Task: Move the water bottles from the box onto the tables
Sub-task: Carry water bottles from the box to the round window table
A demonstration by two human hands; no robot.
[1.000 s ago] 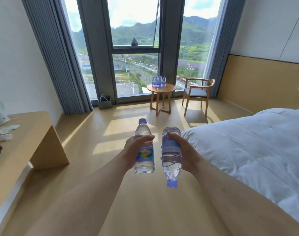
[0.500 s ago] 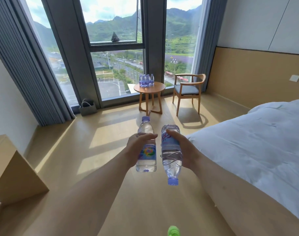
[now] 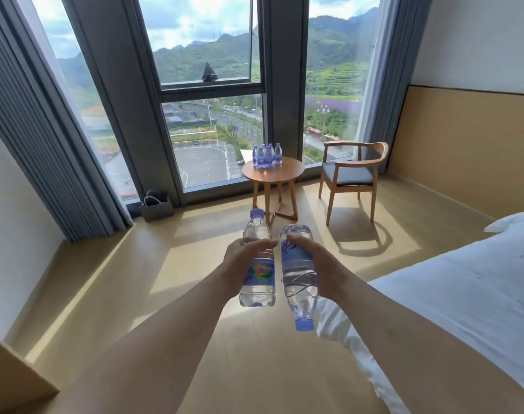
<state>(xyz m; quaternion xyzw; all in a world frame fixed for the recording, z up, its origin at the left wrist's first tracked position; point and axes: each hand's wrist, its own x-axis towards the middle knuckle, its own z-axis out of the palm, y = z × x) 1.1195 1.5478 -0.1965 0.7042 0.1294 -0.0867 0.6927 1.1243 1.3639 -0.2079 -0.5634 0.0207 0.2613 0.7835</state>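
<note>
Left hand grips an upright bottle, right hand an inverted bottle (cap down), carried toward the round table, presumably for unloading there.

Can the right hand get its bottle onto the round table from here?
Probably not yet. The right hand grips its bottle cap-down, well short of the round table across open floor. Nothing blocks the way; bare tabletop remains beside the bottles standing there.
</note>
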